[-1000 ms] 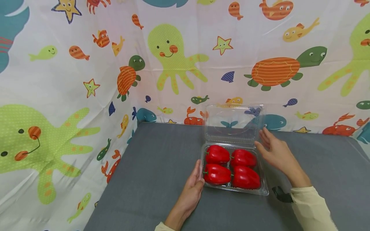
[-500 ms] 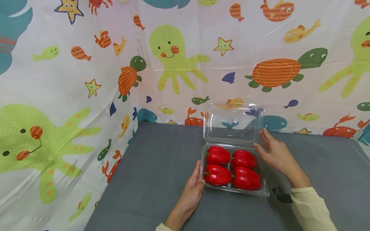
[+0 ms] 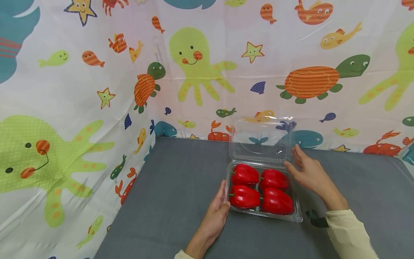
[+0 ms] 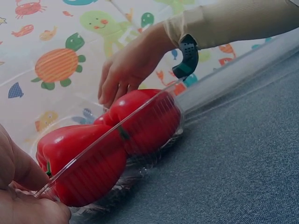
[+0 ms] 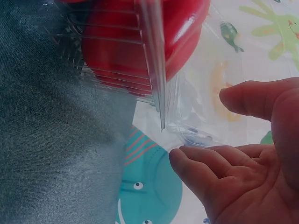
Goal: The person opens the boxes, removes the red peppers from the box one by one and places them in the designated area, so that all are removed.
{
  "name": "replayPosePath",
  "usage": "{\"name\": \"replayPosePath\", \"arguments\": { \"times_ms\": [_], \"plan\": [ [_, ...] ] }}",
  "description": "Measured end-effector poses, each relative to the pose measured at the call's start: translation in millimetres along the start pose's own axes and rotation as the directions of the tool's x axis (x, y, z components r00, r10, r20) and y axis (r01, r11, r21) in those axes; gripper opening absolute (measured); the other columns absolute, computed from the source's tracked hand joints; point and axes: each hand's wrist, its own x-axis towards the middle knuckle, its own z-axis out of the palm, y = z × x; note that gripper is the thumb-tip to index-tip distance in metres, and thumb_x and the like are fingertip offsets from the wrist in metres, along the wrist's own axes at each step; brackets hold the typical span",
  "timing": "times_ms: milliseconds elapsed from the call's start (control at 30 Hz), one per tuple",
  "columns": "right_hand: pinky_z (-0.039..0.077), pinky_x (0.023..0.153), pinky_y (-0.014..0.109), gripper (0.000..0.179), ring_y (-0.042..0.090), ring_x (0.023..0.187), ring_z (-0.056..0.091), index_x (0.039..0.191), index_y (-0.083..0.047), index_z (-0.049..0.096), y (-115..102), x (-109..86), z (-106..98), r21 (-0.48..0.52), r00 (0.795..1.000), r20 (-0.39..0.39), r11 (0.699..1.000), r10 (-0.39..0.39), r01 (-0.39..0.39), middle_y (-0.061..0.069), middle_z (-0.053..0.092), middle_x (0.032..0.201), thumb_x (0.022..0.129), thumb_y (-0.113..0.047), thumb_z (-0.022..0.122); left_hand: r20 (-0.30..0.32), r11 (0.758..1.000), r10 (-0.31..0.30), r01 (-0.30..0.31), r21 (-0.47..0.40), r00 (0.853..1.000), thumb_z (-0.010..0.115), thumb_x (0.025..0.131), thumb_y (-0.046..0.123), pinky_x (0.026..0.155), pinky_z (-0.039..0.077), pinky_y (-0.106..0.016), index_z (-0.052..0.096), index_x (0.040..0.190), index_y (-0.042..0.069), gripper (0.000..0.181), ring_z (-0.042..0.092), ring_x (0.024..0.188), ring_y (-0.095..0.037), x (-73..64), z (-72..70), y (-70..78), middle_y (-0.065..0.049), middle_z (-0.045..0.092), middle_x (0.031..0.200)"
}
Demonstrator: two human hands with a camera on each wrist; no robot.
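Observation:
A clear plastic clamshell container (image 3: 266, 215) holds several red bell peppers (image 3: 244, 196) with green stems. Hinged at its far side, the clear lid (image 3: 260, 153) stands raised, leaning towards the backdrop. My left hand (image 3: 211, 216) grips the container's left rim; in the left wrist view the thumb and fingers (image 4: 51, 210) are right at the rim, beside a pepper (image 4: 84, 163). At the lid's right edge is my right hand (image 3: 312, 178), fingers extended and thumb apart. The right wrist view shows its fingertips (image 5: 180, 156) close to the clear lid, palm holding nothing.
Grey cloth (image 3: 174, 180) covers the table under the container. A white fabric backdrop (image 3: 200, 118) printed with sea animals rises behind and along the left side, close behind the lid. A dark wrist strap (image 3: 316, 218) hangs by the right sleeve (image 3: 349, 230).
The lid's tilt has wavered slightly while staying raised. Both hands keep their places at the container, and the peppers have not moved in it. The head view has shifted a little.

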Motion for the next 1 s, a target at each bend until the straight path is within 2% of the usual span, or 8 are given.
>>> {"name": "replayPosePath", "arguments": {
  "times_ms": [333, 567, 1000],
  "plan": [
    [0.048, 0.101, 0.064, 0.098, 0.057, 0.142, 0.041, 0.165, 0.007, 0.004, 1.8, 3.6, 2.7, 0.004, 1.0, 0.02, 1.0, 0.006, -0.007, 0.035, 0.027, 0.163, 0.104, -0.039, 0.065, 0.0, 1.0, 0.01, -0.01, 0.0, 1.0, 0.033, 0.107, -0.007, 0.128, 0.015, -0.034, 0.002, 0.171, 0.011, 0.073, 0.001, 0.164, -0.021, -0.5, -1.0, -0.9, -0.002, 0.002, 0.179],
    [0.047, 0.102, 0.065, 0.1, 0.057, 0.143, 0.04, 0.165, 0.008, 0.003, 4.5, 3.8, 2.9, 0.006, 0.999, 0.046, 1.0, 0.018, -0.018, 0.036, 0.027, 0.163, 0.104, -0.043, 0.064, 0.017, 1.0, 0.025, -0.025, -0.011, 1.0, 0.031, 0.108, -0.007, 0.129, 0.008, -0.039, 0.003, 0.171, 0.01, 0.071, -0.002, 0.164, -0.024, -1.7, -0.4, -0.2, -0.006, 0.0, 0.179],
    [0.047, 0.1, 0.065, 0.098, 0.06, 0.142, 0.039, 0.163, 0.012, 0.006, 8.4, 5.1, 5.7, 0.01, 0.996, 0.085, 0.999, 0.033, -0.034, 0.039, 0.025, 0.162, 0.105, -0.041, 0.063, 0.007, 1.0, 0.03, -0.03, -0.007, 1.0, 0.033, 0.108, -0.006, 0.129, 0.009, -0.038, 0.004, 0.171, 0.01, 0.071, -0.001, 0.164, -0.023, -2.7, 1.1, 2.0, -0.006, 0.002, 0.179]
  ]
}}
